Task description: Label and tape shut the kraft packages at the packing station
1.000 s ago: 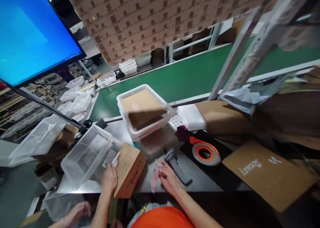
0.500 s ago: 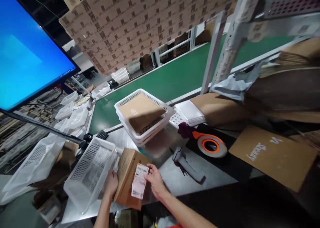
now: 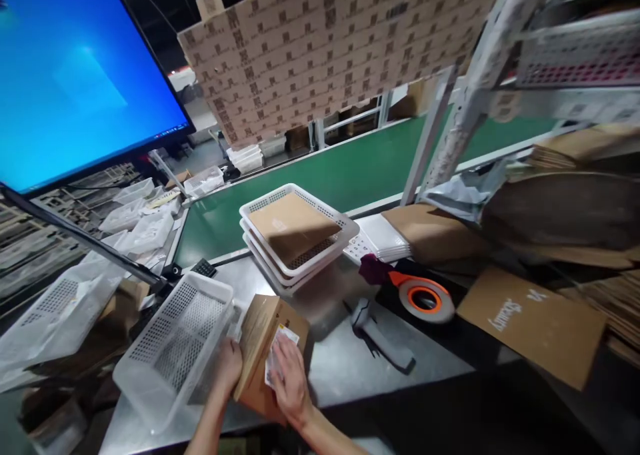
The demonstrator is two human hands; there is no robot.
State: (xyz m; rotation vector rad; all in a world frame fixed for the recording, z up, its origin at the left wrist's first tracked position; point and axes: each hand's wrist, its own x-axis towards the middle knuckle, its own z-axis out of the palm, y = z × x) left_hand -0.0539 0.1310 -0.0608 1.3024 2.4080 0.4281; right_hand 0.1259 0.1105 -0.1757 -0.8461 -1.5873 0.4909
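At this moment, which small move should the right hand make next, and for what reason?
I would suggest that the right hand sweep gently across the label, towards its edges. Its fingers lie over the label on the side of the cardboard box, and the label's upper edge shows beyond them. The left hand is at the box's left side, perhaps steadying it.

green conveyor belt (image 3: 220, 222) behind a shiny metal table (image 3: 345, 368), dim surroundings

One camera, worn on the head, faces forward and down over the nearby worktop (image 3: 340, 365), lower centre.
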